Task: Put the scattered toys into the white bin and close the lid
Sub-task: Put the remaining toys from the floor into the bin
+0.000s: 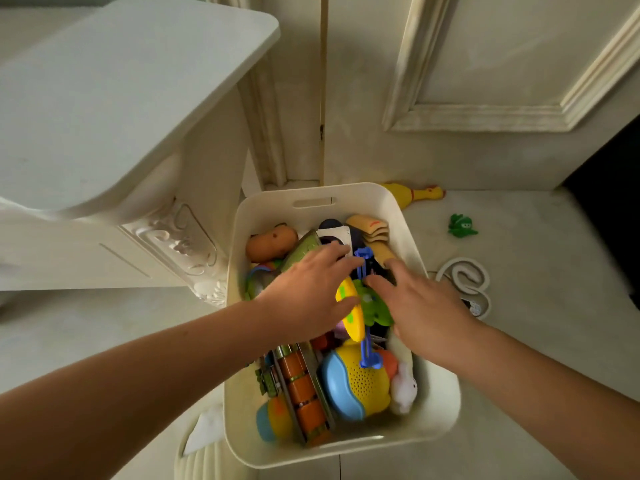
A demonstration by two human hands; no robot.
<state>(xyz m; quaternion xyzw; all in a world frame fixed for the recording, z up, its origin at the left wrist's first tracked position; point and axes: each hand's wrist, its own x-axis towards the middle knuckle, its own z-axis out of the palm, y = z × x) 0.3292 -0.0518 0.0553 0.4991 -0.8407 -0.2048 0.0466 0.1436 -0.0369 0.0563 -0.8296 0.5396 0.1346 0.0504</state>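
Bin heaped; toys left on the floor.
Your left hand [311, 289] and right hand [419, 306] press spread, open fingers on toys in the white bin [443, 403]. Overfilling may block the lid; rubber chicken [415, 195] and green frog [460, 226] lie outside.

A home: carved cream cabinet [173, 237], panelled door [485, 81], toys in a white bin [440, 407].

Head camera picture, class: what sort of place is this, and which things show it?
Probably a room in a home. A bin of toys stands on a pale floor beside carved cream furniture, before a panelled wall, with a rubber chicken lying nearby.
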